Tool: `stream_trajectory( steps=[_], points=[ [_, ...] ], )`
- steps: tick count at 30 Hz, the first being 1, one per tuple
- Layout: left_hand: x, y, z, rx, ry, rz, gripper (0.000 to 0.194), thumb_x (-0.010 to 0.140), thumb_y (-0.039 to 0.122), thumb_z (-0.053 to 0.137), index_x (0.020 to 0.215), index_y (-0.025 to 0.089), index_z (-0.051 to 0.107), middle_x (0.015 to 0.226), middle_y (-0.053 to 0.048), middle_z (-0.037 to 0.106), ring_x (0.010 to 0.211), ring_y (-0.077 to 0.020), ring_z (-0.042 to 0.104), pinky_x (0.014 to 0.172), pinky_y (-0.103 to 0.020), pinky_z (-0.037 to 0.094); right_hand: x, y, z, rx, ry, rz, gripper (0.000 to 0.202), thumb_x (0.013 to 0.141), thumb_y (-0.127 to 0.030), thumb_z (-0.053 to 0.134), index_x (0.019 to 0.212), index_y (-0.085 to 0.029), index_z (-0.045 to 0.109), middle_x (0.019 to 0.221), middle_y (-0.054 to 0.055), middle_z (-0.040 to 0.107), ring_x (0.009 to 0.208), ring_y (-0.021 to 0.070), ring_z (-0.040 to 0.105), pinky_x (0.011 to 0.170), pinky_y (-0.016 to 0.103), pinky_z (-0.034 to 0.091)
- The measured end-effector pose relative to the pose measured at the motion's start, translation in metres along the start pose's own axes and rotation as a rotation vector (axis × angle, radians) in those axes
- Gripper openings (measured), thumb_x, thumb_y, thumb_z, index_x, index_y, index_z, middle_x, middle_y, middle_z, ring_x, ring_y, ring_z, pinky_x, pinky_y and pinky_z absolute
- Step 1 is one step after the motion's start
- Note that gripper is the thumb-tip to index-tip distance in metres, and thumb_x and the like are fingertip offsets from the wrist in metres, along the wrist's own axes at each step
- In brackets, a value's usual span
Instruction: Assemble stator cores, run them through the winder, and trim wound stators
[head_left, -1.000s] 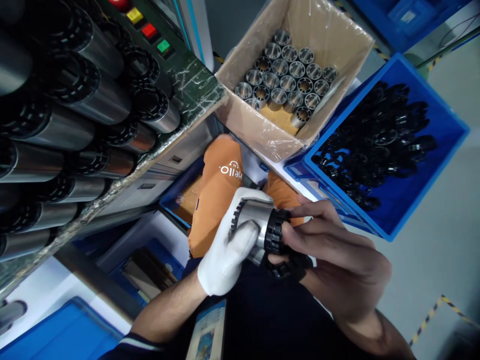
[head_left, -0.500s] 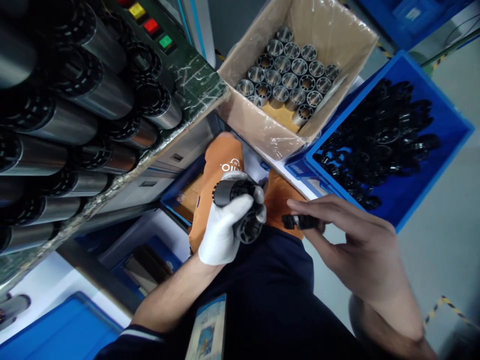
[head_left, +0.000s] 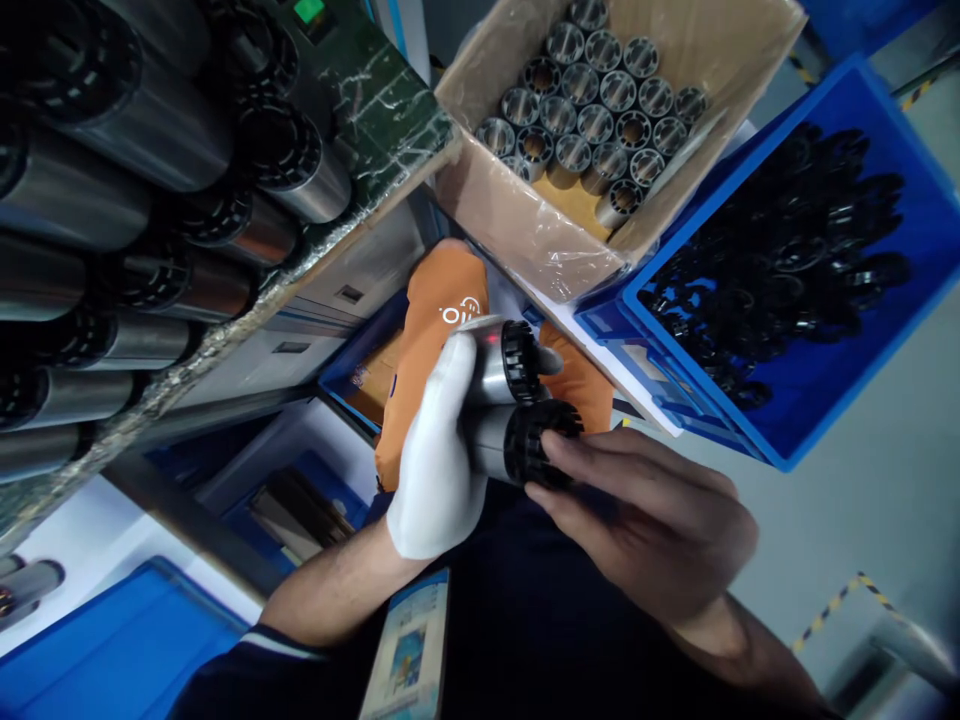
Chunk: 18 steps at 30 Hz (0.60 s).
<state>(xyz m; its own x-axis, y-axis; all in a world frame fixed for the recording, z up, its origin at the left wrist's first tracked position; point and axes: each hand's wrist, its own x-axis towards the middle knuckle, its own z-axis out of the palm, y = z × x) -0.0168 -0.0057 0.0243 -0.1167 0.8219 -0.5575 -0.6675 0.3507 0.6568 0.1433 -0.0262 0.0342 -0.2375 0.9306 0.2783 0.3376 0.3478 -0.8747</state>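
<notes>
Cylinders [head_left: 161, 125] of bare metal with black toothed ends crowd the green bench [head_left: 367, 110], left of the cardboard box [head_left: 525, 230]. Nearer to me than that box, my gloved left hand [head_left: 436, 460] is wrapped around an upper cylinder [head_left: 491, 372] and a lower cylinder [head_left: 491, 445], side by side with their black ends pointing right. I judge them stiff and fairly weighty, the smooth metal likely slick, so a full wrap around the bodies seems the sound hold. The upper black ring [head_left: 520, 360] is out of my right hand's grasp; the lower black ring [head_left: 531, 445] is gripped at its right edge by the bare fingers of that right hand [head_left: 664, 500]. Both rings look like hard, light plastic; their teeth should give fingertips good purchase but could chip if knocked, so I favour the outer rim. Right of the box, the blue bin [head_left: 832, 395] holds heaped black parts [head_left: 802, 250].
</notes>
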Motion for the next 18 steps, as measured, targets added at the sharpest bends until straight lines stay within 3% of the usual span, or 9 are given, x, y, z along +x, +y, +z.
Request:
stream_trajectory(
  steps=[5, 8, 14, 16, 18],
  points=[
    [0.0, -0.001, 0.0, -0.01, 0.007, 0.025, 0.043, 0.11, 0.061, 0.073, 0.12, 0.02, 0.084, 0.116, -0.01, 0.087, 0.125, -0.0361, 0.083, 0.108, -0.047, 0.069, -0.003, 0.002, -0.002, 0.008, -0.019, 0.006, 0.056, 0.096, -0.004, 0.088, 0.145, -0.03, 0.085, 0.114, 0.0, 0.086, 0.085, 0.0159, 0.08, 0.081, 0.027, 0.075],
    [0.002, -0.005, -0.004, 0.002, -0.031, 0.016, 0.041, 0.112, 0.059, 0.07, 0.124, 0.021, 0.082, 0.119, -0.009, 0.086, 0.122, -0.0341, 0.084, 0.103, -0.044, 0.071, -0.004, 0.002, -0.002, 0.0, -0.015, 0.009, 0.047, 0.095, -0.005, 0.088, 0.136, -0.028, 0.088, 0.106, 0.002, 0.081, 0.083, 0.0167, 0.076, 0.071, 0.028, 0.072],
    [0.002, -0.009, -0.003, 0.048, -0.029, 0.118, 0.048, 0.116, 0.064, 0.06, 0.116, 0.023, 0.084, 0.109, -0.006, 0.085, 0.12, -0.0317, 0.084, 0.101, -0.041, 0.071, -0.006, 0.02, 0.015, 0.131, -0.026, -0.03, 0.04, 0.094, -0.005, 0.089, 0.129, -0.023, 0.086, 0.098, 0.0, 0.077, 0.076, 0.0131, 0.073, 0.066, 0.025, 0.068],
    [0.003, -0.009, -0.004, 0.024, -0.034, 0.153, 0.048, 0.116, 0.064, 0.06, 0.115, 0.023, 0.085, 0.109, -0.006, 0.084, 0.117, -0.0322, 0.083, 0.1, -0.042, 0.07, -0.006, 0.022, 0.013, 0.146, -0.026, -0.051, 0.035, 0.098, -0.008, 0.087, 0.129, -0.025, 0.085, 0.097, 0.0, 0.076, 0.075, 0.0137, 0.073, 0.065, 0.026, 0.067],
    [0.006, -0.009, -0.008, 0.016, -0.046, 0.172, 0.048, 0.114, 0.066, 0.063, 0.116, 0.023, 0.085, 0.108, -0.007, 0.083, 0.114, -0.032, 0.082, 0.1, -0.043, 0.069, -0.005, 0.016, 0.0, 0.068, -0.106, -0.032, 0.029, 0.106, -0.016, 0.082, 0.133, -0.027, 0.085, 0.103, 0.002, 0.078, 0.083, 0.016, 0.077, 0.072, 0.028, 0.069]
  ],
)
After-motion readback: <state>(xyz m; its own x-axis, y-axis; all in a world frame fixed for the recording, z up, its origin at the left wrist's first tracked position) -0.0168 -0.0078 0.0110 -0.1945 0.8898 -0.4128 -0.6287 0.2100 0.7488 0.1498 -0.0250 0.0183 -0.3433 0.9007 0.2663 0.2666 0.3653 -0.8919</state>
